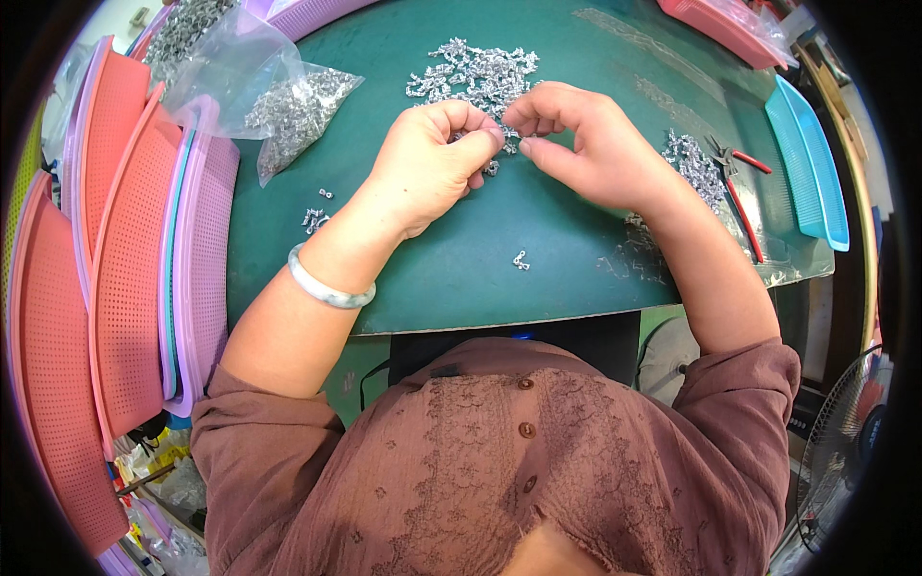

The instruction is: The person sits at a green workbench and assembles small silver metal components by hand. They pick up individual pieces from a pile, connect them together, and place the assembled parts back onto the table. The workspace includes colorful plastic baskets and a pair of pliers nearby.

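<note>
My left grip [434, 154] is pinched, thumb against forefinger, and whether a tiny metal piece sits between them I can't tell, since my own fingers hide it. My right grip [591, 144] is spread, thumb and forefinger apart just beside the left fingertips. The heap of small metal pieces [475, 72] I seem to be working from lies on the green desk [432, 288] at and beyond my fingertips, with a few bits right under them. By the look of it, I'm partway through with plenty left: that heap is broad, and the clear bag [303, 115] to its left is well filled with similar pieces. A smaller pile [693, 163] lies to the right, near the red-handled pliers [744, 216]; it could be finished work, but I can't be sure. A little cluster [314, 221] by my left forearm and a few loose bits [521, 260] towards the near edge are apart from the rest, and I can't say whether those are done.
</note>
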`<state>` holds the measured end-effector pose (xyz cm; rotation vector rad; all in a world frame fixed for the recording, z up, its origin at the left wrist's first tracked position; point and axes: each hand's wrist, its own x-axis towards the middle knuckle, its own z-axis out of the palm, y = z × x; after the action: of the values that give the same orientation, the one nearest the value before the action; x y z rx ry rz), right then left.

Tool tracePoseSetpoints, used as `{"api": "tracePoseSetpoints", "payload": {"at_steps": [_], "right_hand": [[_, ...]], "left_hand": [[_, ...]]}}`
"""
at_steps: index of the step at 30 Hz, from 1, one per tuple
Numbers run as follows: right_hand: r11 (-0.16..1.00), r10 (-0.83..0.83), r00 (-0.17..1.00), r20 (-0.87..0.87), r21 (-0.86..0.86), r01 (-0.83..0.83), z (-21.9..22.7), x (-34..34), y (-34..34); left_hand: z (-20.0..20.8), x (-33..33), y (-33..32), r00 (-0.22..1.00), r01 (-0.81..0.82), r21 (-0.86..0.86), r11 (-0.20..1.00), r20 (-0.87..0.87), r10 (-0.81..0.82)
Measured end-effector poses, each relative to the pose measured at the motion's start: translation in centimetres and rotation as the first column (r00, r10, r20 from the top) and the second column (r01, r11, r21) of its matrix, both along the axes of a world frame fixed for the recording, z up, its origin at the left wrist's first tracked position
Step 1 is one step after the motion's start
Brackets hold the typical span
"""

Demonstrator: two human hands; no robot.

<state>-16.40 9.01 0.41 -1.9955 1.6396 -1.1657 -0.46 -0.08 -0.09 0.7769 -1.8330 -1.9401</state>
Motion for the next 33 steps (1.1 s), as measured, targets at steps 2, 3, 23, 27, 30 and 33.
{"api": "tracePoseSetpoints", "payload": {"at_steps": [2, 3, 23, 27, 30, 33], "right_hand": [[0.999, 0.001, 1.000, 0.028, 0.046, -0.003, 0.3, 0.0, 0.0], [0.998, 0.002, 0.999, 0.042, 0.068, -0.004, 0.4, 0.0, 0.0], [0.944, 0.194, 0.946, -0.260, 0.310, -0.108, 2.5, -5.0, 1.3], [0.972, 0.114, 0.960, -0.256, 0.227, -0.055, 2.4, -4.0, 0.9], [0.991, 0.063, 0.961, -0.270, 0.129, -0.029, 1.1, -3.0, 0.4], [0.990, 0.109, 0.931, -0.347, 0.124, -0.070, 0.4, -2.8, 0.0]], "left_hand": [[0.0, 0.0, 0.0, 1.000, 0.011, 0.013, 1.000, -0.006, -0.011], [0.0, 0.1, 0.0, 1.000, 0.012, 0.030, 0.999, -0.003, -0.012], [0.5, 0.1, 0.0, 0.999, 0.019, 0.087, 0.996, 0.025, -0.022], [0.3, 0.1, -0.1, 1.000, 0.020, 0.094, 0.995, 0.022, -0.022], [0.3, 0.1, 0.0, 1.000, 0.019, 0.086, 0.996, 0.023, -0.021], [0.3, 0.1, -0.1, 0.999, 0.025, 0.086, 0.996, 0.018, -0.026]]}}
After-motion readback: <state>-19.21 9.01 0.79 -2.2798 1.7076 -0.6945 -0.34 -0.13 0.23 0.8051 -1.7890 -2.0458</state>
